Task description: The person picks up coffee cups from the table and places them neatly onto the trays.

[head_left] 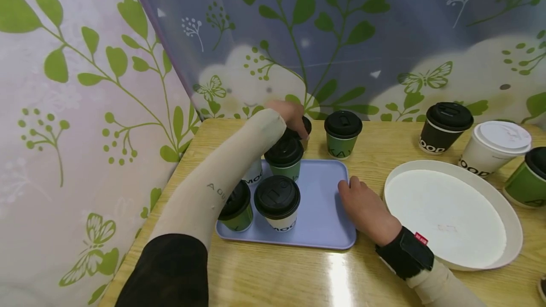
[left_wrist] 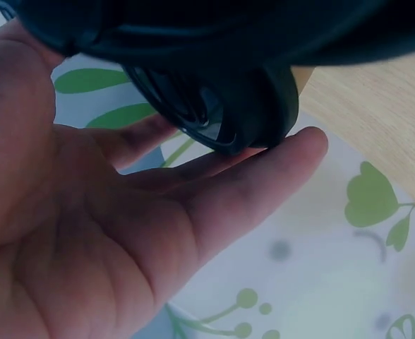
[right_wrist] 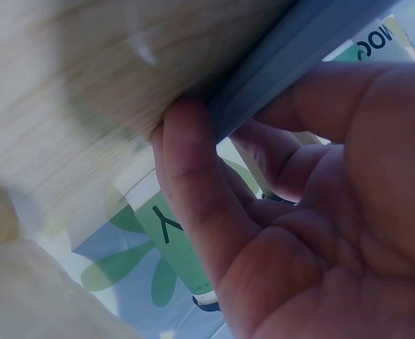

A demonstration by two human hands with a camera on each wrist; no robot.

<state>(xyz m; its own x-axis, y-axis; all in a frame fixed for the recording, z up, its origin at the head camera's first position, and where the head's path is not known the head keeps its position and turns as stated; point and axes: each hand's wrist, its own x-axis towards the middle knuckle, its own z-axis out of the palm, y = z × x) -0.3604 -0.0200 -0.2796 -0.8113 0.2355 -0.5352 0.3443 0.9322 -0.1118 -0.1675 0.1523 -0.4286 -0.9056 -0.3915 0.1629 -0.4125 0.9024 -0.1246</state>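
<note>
My left hand [head_left: 290, 115] reaches across the tray and holds a lidded paper coffee cup [head_left: 306, 127] at its back edge; the hand hides much of that cup. In the left wrist view, the fingers [left_wrist: 243, 194] lie against a black lid [left_wrist: 281, 106]; the thumb's contact is hidden. My right hand [head_left: 364, 210] grips the right rim of the lilac tray [head_left: 324, 217], with a fingertip under the edge in the right wrist view. On the tray stand a white cup [head_left: 277, 203], two green cups [head_left: 286, 158] and a partly covered white cup [head_left: 254, 173].
Behind the tray stands a green cup [head_left: 342, 134] with a black lid. To the right lies a round white tray [head_left: 448, 212]. Beyond it are a black cup [head_left: 443, 127], a white cup [head_left: 495, 148] and another green cup [head_left: 529, 179]. Patterned cloth [head_left: 273, 51] borders the table.
</note>
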